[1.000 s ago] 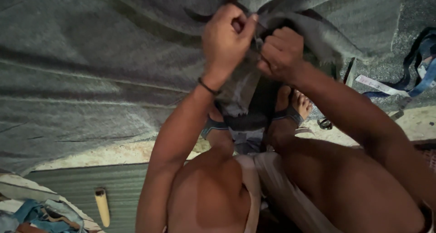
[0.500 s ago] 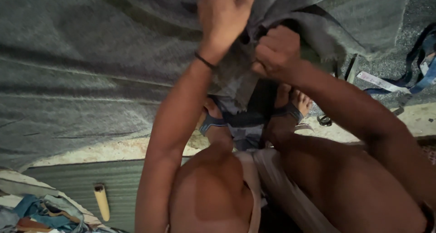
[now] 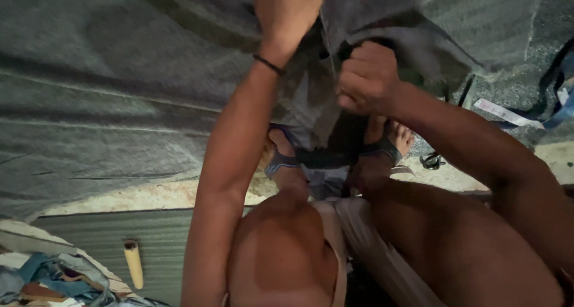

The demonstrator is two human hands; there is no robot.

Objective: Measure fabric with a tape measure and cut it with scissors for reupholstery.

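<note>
My left hand (image 3: 287, 11) grips the grey cloth (image 3: 119, 86) up high. My right hand (image 3: 368, 77) is fisted on its bunched fold, just beside.

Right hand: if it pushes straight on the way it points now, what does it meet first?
The right hand is fisted on the grey woven cloth, so it would likely press further into that fabric at once; depth behind it is unclear.

One grey cloth (image 3: 119, 86) – two hands, left hand (image 3: 287, 8), right hand (image 3: 368, 77) – two sandals (image 3: 281, 160), one cream stick (image 3: 134, 264).
</note>
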